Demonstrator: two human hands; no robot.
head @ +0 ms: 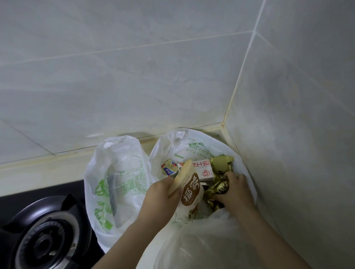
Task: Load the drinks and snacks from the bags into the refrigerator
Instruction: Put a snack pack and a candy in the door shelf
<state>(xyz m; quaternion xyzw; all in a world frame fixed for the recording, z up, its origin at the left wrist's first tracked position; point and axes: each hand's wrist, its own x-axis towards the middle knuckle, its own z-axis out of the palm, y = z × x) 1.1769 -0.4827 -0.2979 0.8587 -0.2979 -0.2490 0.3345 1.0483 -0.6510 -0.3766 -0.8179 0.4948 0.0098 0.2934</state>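
Observation:
Two white plastic bags with green print stand in the counter's corner. The right bag (201, 149) is open and both my hands are inside it. My left hand (162, 193) grips a cream-and-brown snack pouch (190, 191) with large brown characters. My right hand (235, 189) closes on a shiny gold snack packet (215, 190). Behind them lie a white milk carton (203, 169), a small yellow-and-blue carton (169, 168) and an olive-gold packet (220, 163). The left bag (117, 177) holds a dark flat item, mostly hidden by the plastic.
A black gas hob with a round burner (45, 239) lies at the lower left, touching the left bag. Grey tiled walls (294, 129) meet in a corner right behind the bags. A cream counter strip (42, 170) runs along the back wall.

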